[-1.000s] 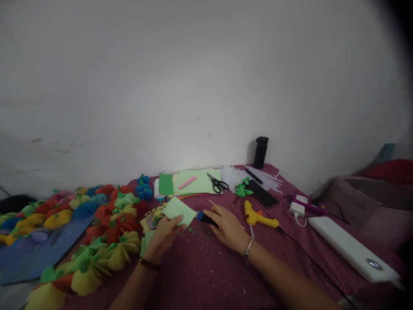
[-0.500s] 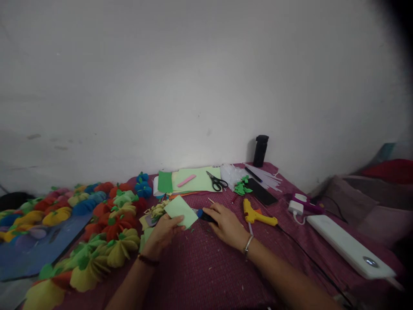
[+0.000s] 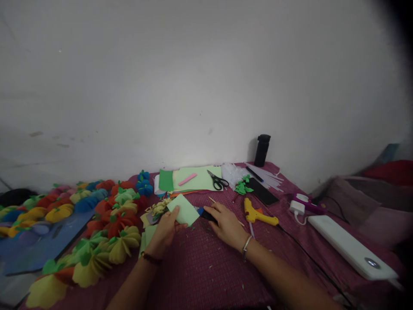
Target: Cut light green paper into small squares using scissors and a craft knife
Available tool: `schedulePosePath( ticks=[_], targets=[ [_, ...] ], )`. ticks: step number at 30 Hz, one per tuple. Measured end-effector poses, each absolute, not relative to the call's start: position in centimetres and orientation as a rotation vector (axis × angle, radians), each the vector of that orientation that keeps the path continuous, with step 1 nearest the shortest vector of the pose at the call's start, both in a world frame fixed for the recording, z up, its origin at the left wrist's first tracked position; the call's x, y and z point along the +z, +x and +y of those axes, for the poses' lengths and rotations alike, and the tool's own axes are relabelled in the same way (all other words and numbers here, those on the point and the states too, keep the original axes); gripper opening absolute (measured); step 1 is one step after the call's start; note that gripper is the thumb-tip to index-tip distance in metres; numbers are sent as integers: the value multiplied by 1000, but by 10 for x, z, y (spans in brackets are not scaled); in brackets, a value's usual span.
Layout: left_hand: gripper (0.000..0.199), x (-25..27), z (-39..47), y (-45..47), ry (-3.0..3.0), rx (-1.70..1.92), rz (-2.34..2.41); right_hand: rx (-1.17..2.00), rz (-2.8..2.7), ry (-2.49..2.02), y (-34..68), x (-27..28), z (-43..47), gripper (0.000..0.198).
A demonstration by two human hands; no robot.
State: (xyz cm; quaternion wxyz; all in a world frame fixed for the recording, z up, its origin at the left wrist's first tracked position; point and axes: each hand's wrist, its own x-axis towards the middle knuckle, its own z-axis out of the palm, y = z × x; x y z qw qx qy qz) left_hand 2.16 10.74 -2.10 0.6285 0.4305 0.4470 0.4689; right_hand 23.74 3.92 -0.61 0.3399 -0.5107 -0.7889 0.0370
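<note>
My left hand point(image 3: 168, 227) pinches a light green square of paper point(image 3: 183, 209) between thumb and fingers, tilted above the table. My right hand point(image 3: 225, 226) is closed over a small black-and-blue tool point(image 3: 206, 215), whose kind I cannot make out. The tool's blue end meets or nearly meets the paper's right corner. A thin wooden stick point(image 3: 212, 199) shows just beyond my right fingers. To the left of the paper lie crumpled yellowish scraps point(image 3: 160, 208), and more light green sheets point(image 3: 149, 236) lie beside my left wrist.
Many-coloured paper pumpkins point(image 3: 119, 221) crowd the left side. At the back are scissors point(image 3: 218, 181), a pink strip point(image 3: 187, 179) and green paper leaves point(image 3: 242, 186). On the right are a yellow glue gun point(image 3: 260, 214) with its cord, a phone point(image 3: 263, 192), a black bottle point(image 3: 262, 150) and a white power bank point(image 3: 351, 246).
My left thumb has shifted up and back on the green paper, and the paper has moved slightly right. My right hand keeps its hold on the tool almost in place.
</note>
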Motion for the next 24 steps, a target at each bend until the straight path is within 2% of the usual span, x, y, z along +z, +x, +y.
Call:
schedulePosePath(
  ticks=[24],
  targets=[
    [26, -18, 101, 28, 971, 963, 999, 143, -1972, -1385, 238, -2, 40, 49]
  ],
)
